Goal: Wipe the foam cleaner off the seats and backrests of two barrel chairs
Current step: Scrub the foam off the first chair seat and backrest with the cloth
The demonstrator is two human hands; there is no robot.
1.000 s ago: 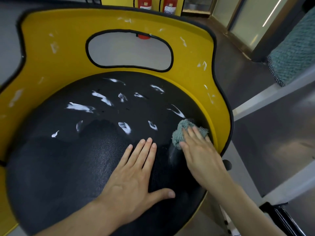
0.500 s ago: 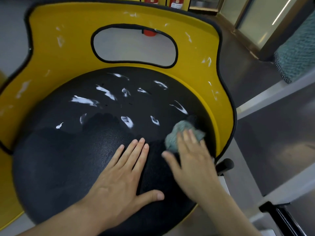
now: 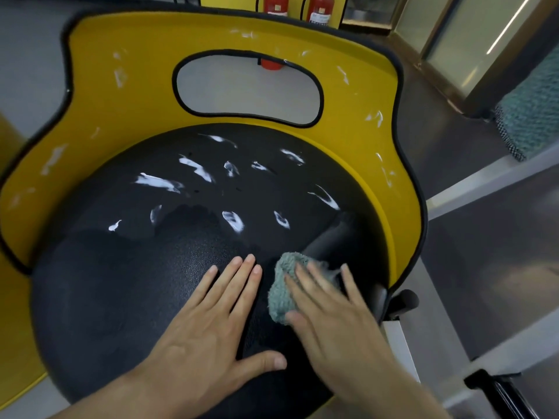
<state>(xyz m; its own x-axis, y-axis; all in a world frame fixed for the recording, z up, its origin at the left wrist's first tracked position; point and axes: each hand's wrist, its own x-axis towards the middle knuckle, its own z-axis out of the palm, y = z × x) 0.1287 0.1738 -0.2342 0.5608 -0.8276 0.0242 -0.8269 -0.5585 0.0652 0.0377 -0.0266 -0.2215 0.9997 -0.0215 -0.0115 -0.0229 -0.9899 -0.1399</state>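
A barrel chair fills the view, with a round black seat (image 3: 127, 297) and a curved yellow backrest (image 3: 348, 137) edged in black. Several white foam streaks (image 3: 157, 183) lie across the far half of the seat, and smaller smears dot the backrest. My left hand (image 3: 205, 337) rests flat on the near part of the seat, fingers spread. To its right, my right hand (image 3: 329, 322) presses a grey-green cloth (image 3: 284, 285) onto the seat with straight fingers. A wet streak runs from the cloth toward the right rim.
An oval cutout (image 3: 248, 89) opens through the backrest. Two red fire extinguishers (image 3: 320, 9) stand behind the chair. Grey floor lies to the right, with a teal mat (image 3: 532, 116) and a dark chair part (image 3: 405, 300) beside the seat's right edge.
My right hand has dragged the cloth from the seat's right edge toward me and to the left, leaving a wet streak. My left hand has stayed flat on the seat.
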